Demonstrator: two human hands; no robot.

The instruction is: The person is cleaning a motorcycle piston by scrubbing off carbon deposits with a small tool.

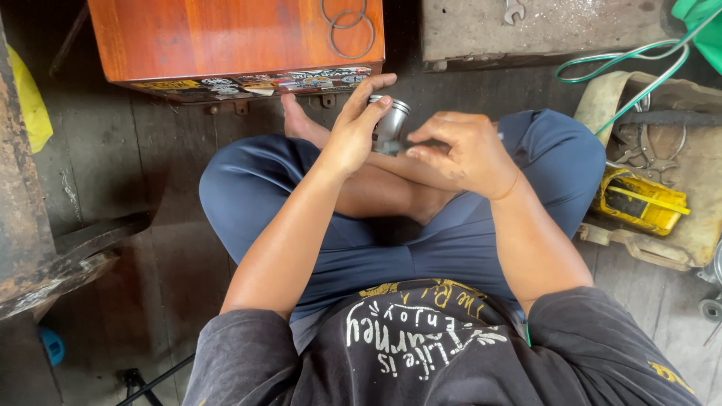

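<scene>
Gripping a short silver metal cylinder (390, 125) above the crossed legs, the left hand (353, 131) clamps its side; the right hand (462, 150) pinches something at its base. Steady support probably helps.

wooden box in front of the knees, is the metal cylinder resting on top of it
No, the metal cylinder is held up over the crossed legs by the left hand, with the right hand at its side, apart from the wooden box.
</scene>
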